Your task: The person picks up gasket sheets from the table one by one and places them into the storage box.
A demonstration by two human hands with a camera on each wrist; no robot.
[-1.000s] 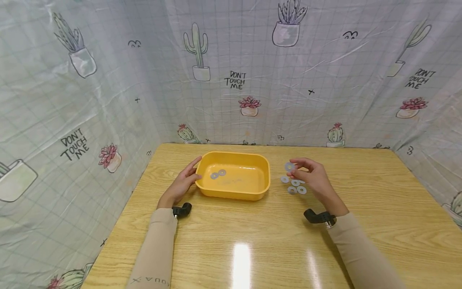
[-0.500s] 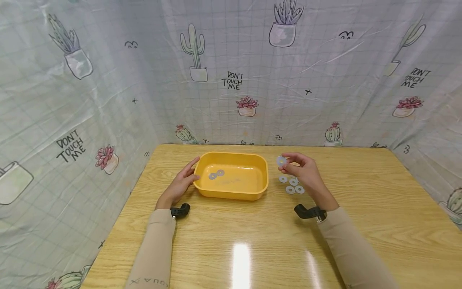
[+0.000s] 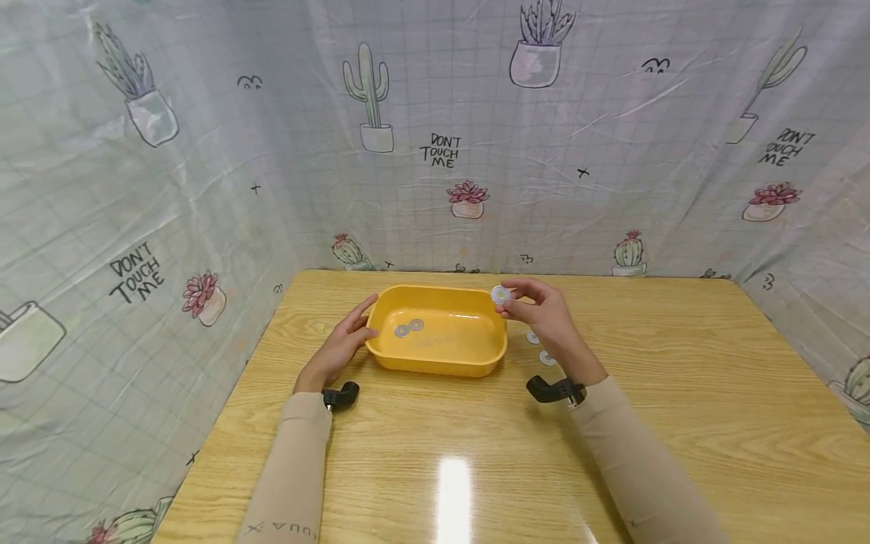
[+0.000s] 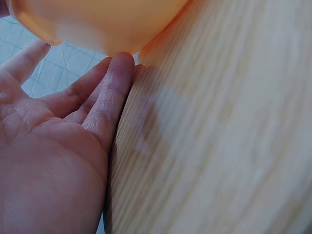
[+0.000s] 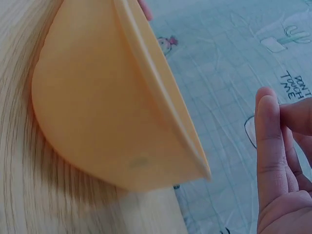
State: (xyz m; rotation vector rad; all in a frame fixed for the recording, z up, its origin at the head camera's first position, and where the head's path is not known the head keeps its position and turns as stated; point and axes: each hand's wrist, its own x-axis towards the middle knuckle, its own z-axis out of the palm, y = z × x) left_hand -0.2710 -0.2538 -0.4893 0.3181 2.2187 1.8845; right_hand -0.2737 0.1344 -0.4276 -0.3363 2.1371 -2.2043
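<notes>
— What is the right hand (image 3: 547, 321) doing?
— It pinches a little round washer (image 3: 501, 295) in its fingertips, up over the near corner of the yellow tub (image 3: 438, 359).
— And the left hand (image 3: 343, 344)?
— Its fingers are straight and rest on the tub's other side. Two washers (image 3: 408, 328) lie inside, between the hands. More washers (image 3: 547, 357) lie on the surface under the right hand.

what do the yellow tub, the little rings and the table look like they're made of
Yellow tub: probably plastic, smooth and slightly glossy, one even colour with rounded moulded corners and a thin rim.
Ring pinched in the right hand's fingers, and those in the tub: likely metal washers, flat, grey, dully shiny.
Table: wood or wood-look laminate; grain pattern with a glossy finish that mirrors the light.
</notes>
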